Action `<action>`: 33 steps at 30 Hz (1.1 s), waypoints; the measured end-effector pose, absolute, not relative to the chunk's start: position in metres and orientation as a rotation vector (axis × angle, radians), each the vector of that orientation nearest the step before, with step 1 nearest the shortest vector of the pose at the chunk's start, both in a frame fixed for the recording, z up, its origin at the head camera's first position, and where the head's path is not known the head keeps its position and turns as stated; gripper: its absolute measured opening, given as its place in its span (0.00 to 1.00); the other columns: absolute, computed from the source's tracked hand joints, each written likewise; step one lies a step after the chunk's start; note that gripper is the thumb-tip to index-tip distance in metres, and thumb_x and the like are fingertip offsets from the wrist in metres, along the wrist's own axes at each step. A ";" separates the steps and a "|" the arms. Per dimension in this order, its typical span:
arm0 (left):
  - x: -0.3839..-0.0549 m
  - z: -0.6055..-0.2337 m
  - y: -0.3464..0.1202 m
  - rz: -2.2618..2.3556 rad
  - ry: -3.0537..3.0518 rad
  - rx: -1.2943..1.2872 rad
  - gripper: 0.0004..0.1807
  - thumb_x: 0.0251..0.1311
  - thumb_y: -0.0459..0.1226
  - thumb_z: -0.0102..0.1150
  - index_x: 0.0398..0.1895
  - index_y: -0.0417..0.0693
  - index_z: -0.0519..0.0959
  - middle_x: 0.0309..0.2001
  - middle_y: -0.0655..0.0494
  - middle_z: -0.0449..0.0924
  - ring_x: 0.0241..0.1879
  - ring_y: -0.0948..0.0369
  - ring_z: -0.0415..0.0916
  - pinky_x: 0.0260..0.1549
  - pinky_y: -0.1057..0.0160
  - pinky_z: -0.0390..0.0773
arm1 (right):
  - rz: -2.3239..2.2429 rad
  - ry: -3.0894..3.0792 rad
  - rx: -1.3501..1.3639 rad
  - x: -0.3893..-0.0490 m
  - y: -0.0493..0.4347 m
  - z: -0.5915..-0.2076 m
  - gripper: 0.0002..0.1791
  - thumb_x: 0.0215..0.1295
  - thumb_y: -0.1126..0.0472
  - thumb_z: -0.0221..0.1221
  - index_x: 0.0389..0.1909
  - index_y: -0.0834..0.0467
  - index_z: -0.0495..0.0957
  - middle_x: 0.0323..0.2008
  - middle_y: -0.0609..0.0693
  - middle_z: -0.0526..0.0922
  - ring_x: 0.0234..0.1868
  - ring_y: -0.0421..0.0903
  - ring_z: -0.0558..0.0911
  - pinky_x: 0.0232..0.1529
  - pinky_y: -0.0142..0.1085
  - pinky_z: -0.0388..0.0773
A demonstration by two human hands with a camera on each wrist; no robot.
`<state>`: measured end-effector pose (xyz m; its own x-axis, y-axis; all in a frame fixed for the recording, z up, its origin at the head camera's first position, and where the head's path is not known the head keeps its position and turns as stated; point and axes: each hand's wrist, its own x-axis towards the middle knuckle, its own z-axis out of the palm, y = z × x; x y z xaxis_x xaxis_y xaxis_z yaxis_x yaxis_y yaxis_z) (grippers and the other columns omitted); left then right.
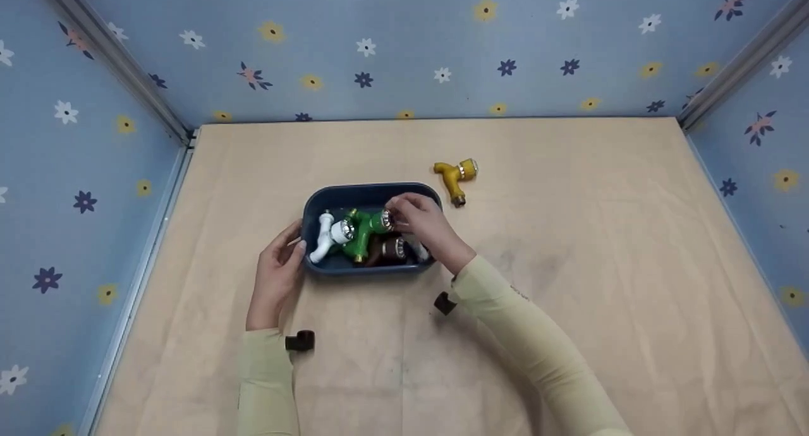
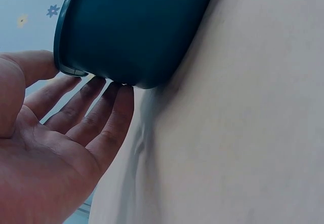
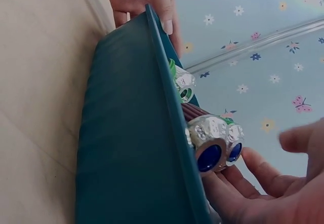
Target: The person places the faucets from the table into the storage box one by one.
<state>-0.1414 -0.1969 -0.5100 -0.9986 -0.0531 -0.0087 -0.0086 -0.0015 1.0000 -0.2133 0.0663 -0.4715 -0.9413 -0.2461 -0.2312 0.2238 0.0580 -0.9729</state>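
Observation:
A dark blue plastic tub [image 1: 366, 270] holds a white tap [image 1: 324, 237], a green tap [image 1: 363, 234] and a brown tap [image 1: 376, 251]. A pale grey piece [image 1: 417, 249] lies at its right end, partly under my right hand. My left hand [image 1: 278, 268] holds the tub's left end, thumb at the rim and fingertips against the outer wall in the left wrist view. Over the tub's right side, my right hand [image 1: 426, 224] has its fingers beside the green tap's silver knob [image 3: 235, 142]. Its thumb [image 3: 293, 139] stands apart from that knob.
A yellow tap [image 1: 452, 175] lies on the beige cloth-covered table [image 1: 600, 234], just behind the tub's right corner. Flower-patterned blue panels [image 1: 404, 50] wall in the back and both sides. Black wrist cameras [image 1: 300, 340] stick out inward from both sleeves.

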 end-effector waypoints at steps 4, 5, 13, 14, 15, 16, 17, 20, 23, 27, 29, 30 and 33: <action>-0.142 -0.509 -0.197 -2.198 -2.198 0.074 0.25 0.68 0.27 0.49 0.67 0.32 0.63 0.63 0.35 0.66 0.61 0.46 0.66 0.49 0.71 0.71 | -2.010 1.917 0.016 -0.211 0.069 -0.468 0.19 0.76 0.55 0.45 0.44 0.68 0.77 0.40 0.56 0.79 0.42 0.51 0.79 0.49 0.44 0.76; -0.142 -0.509 -0.197 -2.196 -2.200 0.072 0.25 0.68 0.27 0.49 0.67 0.31 0.63 0.63 0.34 0.66 0.61 0.46 0.66 0.48 0.71 0.71 | -2.014 1.905 0.019 -0.211 0.070 -0.467 0.20 0.76 0.55 0.44 0.44 0.68 0.77 0.40 0.57 0.79 0.43 0.52 0.79 0.50 0.44 0.76; -0.143 -0.510 -0.197 -2.181 -2.207 0.059 0.25 0.68 0.27 0.49 0.67 0.31 0.63 0.62 0.34 0.67 0.60 0.46 0.68 0.48 0.71 0.71 | -2.022 1.809 0.005 -0.210 0.082 -0.464 0.24 0.77 0.51 0.41 0.49 0.68 0.75 0.50 0.62 0.78 0.50 0.56 0.79 0.54 0.47 0.74; -0.143 -0.510 -0.197 -2.180 -2.207 0.063 0.24 0.68 0.27 0.50 0.67 0.31 0.64 0.62 0.34 0.67 0.60 0.46 0.68 0.48 0.71 0.71 | -2.026 1.794 0.001 -0.210 0.084 -0.464 0.24 0.77 0.51 0.40 0.50 0.67 0.74 0.52 0.63 0.77 0.51 0.56 0.79 0.54 0.47 0.73; -0.143 -0.510 -0.197 -2.183 -2.205 0.064 0.24 0.67 0.26 0.49 0.67 0.31 0.64 0.62 0.34 0.67 0.60 0.46 0.68 0.48 0.71 0.71 | -2.036 1.771 -0.004 -0.210 0.085 -0.464 0.24 0.77 0.51 0.40 0.51 0.68 0.74 0.53 0.64 0.76 0.52 0.56 0.78 0.55 0.48 0.73; -0.143 -0.510 -0.197 -2.182 -2.208 0.065 0.24 0.68 0.27 0.49 0.67 0.31 0.64 0.62 0.34 0.67 0.60 0.46 0.68 0.48 0.71 0.71 | -2.043 1.754 -0.008 -0.209 0.087 -0.464 0.24 0.77 0.51 0.40 0.51 0.68 0.73 0.55 0.65 0.75 0.53 0.56 0.78 0.55 0.48 0.72; -0.143 -0.510 -0.197 -2.181 -2.208 0.067 0.24 0.68 0.27 0.49 0.67 0.31 0.64 0.62 0.34 0.67 0.60 0.46 0.68 0.48 0.71 0.71 | -2.051 1.734 -0.012 -0.209 0.089 -0.464 0.25 0.77 0.50 0.40 0.52 0.68 0.73 0.56 0.66 0.74 0.54 0.56 0.78 0.55 0.48 0.72; -0.143 -0.510 -0.197 -2.192 -2.202 0.072 0.25 0.68 0.27 0.49 0.67 0.32 0.63 0.62 0.34 0.67 0.60 0.46 0.67 0.48 0.71 0.71 | -2.070 1.691 -0.024 -0.208 0.093 -0.462 0.25 0.77 0.50 0.41 0.53 0.69 0.72 0.58 0.67 0.73 0.56 0.55 0.76 0.57 0.48 0.71; -0.143 -0.510 -0.197 -2.205 -2.193 0.078 0.25 0.68 0.26 0.49 0.67 0.32 0.63 0.62 0.35 0.67 0.61 0.46 0.67 0.49 0.71 0.71 | -2.089 1.661 -0.042 -0.206 0.097 -0.461 0.25 0.77 0.50 0.41 0.54 0.69 0.71 0.58 0.66 0.73 0.58 0.55 0.75 0.57 0.48 0.70; -0.142 -0.510 -0.197 -2.208 -2.192 0.079 0.25 0.68 0.26 0.49 0.67 0.32 0.63 0.62 0.35 0.67 0.61 0.46 0.67 0.49 0.71 0.71 | -2.098 1.664 -0.059 -0.203 0.102 -0.458 0.23 0.77 0.52 0.42 0.55 0.68 0.72 0.57 0.64 0.74 0.59 0.56 0.74 0.58 0.49 0.70; -0.143 -0.510 -0.197 -2.202 -2.194 0.077 0.25 0.68 0.26 0.49 0.67 0.32 0.63 0.62 0.35 0.67 0.60 0.46 0.67 0.49 0.71 0.71 | -2.106 1.667 -0.053 -0.202 0.105 -0.455 0.22 0.76 0.53 0.43 0.55 0.67 0.72 0.57 0.63 0.74 0.60 0.56 0.73 0.58 0.48 0.70; -0.143 -0.510 -0.197 -2.199 -2.195 0.075 0.25 0.68 0.26 0.49 0.67 0.32 0.63 0.62 0.34 0.67 0.60 0.46 0.67 0.49 0.71 0.71 | -2.112 1.668 -0.049 -0.202 0.106 -0.454 0.22 0.76 0.54 0.43 0.56 0.67 0.72 0.57 0.63 0.74 0.60 0.56 0.73 0.57 0.48 0.70; -0.143 -0.510 -0.197 -2.187 -2.198 0.067 0.25 0.68 0.26 0.49 0.67 0.31 0.63 0.62 0.34 0.67 0.60 0.45 0.68 0.49 0.72 0.71 | -2.139 1.653 -0.043 -0.202 0.111 -0.452 0.22 0.76 0.54 0.44 0.57 0.68 0.71 0.57 0.63 0.74 0.61 0.59 0.71 0.58 0.48 0.70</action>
